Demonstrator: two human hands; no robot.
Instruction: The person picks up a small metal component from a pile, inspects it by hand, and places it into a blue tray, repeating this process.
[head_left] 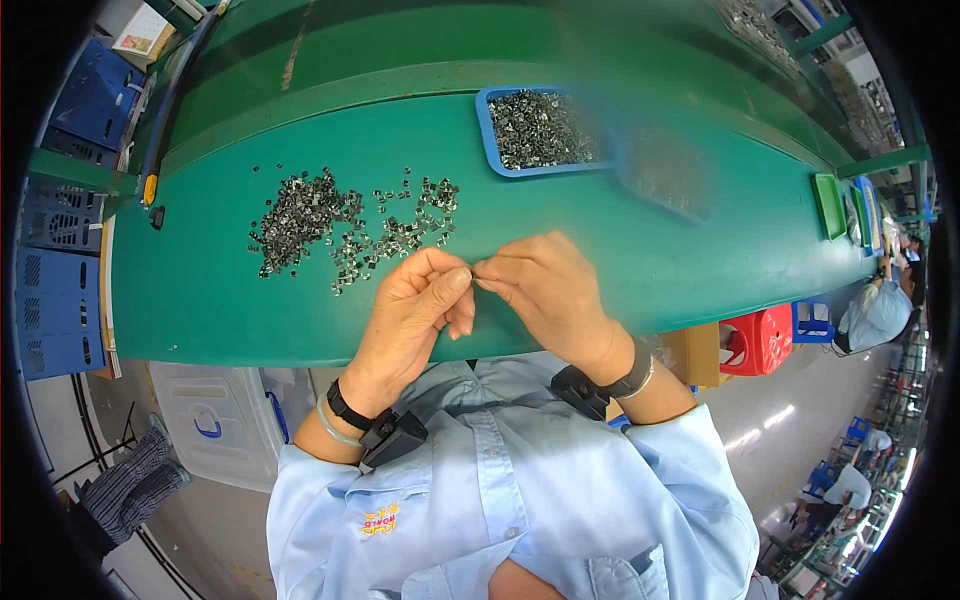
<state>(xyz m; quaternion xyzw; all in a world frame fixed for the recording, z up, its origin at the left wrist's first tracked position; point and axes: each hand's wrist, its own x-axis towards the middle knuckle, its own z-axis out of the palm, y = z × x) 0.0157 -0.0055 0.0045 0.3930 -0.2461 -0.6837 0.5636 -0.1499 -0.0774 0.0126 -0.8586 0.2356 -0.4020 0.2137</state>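
Observation:
My left hand and my right hand meet over the near part of the green tabletop. The fingertips of both are pinched together at one spot, on something tiny and dark that I cannot make out. Just beyond my left hand lies a loose scatter of small shiny metal parts. Further left is a denser, darker heap of similar small parts. Beyond my right hand stands a blue tray filled with such parts.
A second tray, smeared by a blur, adjoins the blue one. Green trays sit at the table's right end. Blue crates are stacked at left. A clear plastic box, a red stool and a cardboard box flank me. Other people sit far right.

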